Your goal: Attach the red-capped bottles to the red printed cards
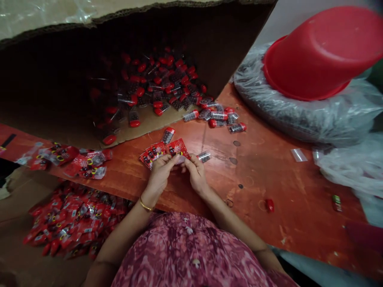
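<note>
My left hand (160,173) and my right hand (196,173) meet over the near part of the table, thumbs and fingers pinched. Between them is a red printed card (179,147) with cartoon figures, its lower part covered by my fingers. A pale, translucent piece shows between my thumbs; I cannot tell if it belongs to the card. Beside my left hand lie more red printed cards (152,153). Just beyond is a clear tube with a red cap (168,134), dark bits inside. Another clear tube (204,156) rests right of my right hand.
A cardboard box (149,128) on its side holds many red-capped tubes, some spilling out. Packed red pouches (89,163) lie at left, above a heap of red packets (74,223). A red tub (311,59) stands on a plastic bag (287,115) at right.
</note>
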`<move>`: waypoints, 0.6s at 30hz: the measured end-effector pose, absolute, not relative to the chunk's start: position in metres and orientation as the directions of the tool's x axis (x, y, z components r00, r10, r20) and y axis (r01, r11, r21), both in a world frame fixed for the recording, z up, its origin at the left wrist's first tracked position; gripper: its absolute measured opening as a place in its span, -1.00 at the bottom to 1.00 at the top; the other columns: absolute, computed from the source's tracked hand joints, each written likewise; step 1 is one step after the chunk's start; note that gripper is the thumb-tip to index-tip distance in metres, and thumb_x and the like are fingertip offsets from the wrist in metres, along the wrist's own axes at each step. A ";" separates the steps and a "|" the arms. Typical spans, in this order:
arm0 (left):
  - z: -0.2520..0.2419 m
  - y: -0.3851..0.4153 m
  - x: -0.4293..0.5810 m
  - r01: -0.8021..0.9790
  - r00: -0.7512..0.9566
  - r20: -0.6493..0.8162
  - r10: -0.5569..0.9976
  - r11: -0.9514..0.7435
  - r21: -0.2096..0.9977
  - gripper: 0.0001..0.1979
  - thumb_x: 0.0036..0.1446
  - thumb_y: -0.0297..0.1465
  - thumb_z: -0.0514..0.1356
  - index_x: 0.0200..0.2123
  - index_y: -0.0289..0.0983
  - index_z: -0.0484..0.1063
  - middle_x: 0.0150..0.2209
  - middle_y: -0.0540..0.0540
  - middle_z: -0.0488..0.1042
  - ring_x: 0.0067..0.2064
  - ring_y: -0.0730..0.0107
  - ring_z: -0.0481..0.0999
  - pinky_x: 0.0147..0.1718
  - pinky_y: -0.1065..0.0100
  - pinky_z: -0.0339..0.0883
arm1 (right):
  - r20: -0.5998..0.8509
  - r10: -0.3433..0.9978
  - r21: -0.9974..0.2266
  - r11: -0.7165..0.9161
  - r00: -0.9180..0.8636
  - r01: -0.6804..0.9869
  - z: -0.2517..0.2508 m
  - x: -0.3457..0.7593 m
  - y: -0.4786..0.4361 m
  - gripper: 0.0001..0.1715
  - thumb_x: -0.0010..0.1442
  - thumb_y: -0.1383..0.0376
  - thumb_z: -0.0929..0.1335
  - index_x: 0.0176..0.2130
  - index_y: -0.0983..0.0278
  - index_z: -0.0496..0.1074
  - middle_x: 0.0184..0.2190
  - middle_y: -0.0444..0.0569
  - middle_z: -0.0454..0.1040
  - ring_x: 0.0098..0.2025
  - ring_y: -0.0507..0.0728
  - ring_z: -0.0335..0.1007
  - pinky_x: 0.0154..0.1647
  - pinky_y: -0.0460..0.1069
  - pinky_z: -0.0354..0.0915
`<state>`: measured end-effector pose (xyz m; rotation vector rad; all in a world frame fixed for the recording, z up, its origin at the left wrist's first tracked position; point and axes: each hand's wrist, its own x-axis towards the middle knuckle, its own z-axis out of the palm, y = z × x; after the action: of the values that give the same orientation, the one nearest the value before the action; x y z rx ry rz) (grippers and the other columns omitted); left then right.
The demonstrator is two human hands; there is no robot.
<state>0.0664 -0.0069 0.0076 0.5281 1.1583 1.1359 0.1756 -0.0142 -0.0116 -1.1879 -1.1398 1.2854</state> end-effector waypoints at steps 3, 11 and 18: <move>0.002 -0.011 0.070 -0.346 -0.127 -0.358 0.925 0.297 0.890 -0.70 -0.27 -0.21 0.40 -0.62 -0.33 0.47 -0.59 0.02 0.48 -0.51 0.55 0.40 -0.43 0.47 0.30 | -0.041 0.999 -0.998 -0.041 0.011 -0.050 -0.008 0.175 -0.014 -0.66 0.09 0.01 0.30 -0.47 0.22 0.31 -0.61 -0.20 0.24 -0.57 0.00 0.10 -0.52 -0.07 0.12; 0.015 -0.022 0.060 -0.460 0.043 -0.538 0.842 0.495 0.737 -0.65 -0.34 -0.20 0.43 -0.52 -0.32 0.50 -0.51 -0.02 0.52 -0.44 0.46 0.47 -0.40 0.42 0.38 | 0.051 0.999 -0.995 0.051 -0.013 0.084 -0.015 0.170 -0.017 -0.50 0.17 -0.03 0.23 -0.62 0.22 0.15 -0.67 -0.23 0.07 -0.60 -0.03 -0.01 -0.56 -0.09 0.02; 0.017 -0.015 0.052 -0.457 -0.050 -0.569 0.821 0.488 0.744 -0.64 -0.40 -0.23 0.45 -0.54 -0.33 0.46 -0.56 0.02 0.50 -0.53 0.55 0.43 -0.52 0.51 0.33 | 0.184 0.946 -0.876 0.281 -0.267 0.393 -0.006 0.210 -0.011 -0.63 0.30 0.13 0.13 -0.23 0.24 0.40 -0.28 0.00 0.47 -0.23 0.12 0.36 -0.15 0.04 0.27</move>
<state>0.0520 -0.0149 0.0168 0.3760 1.2289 1.0774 0.2103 -0.0110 -0.0061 -1.2122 -1.8058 0.9388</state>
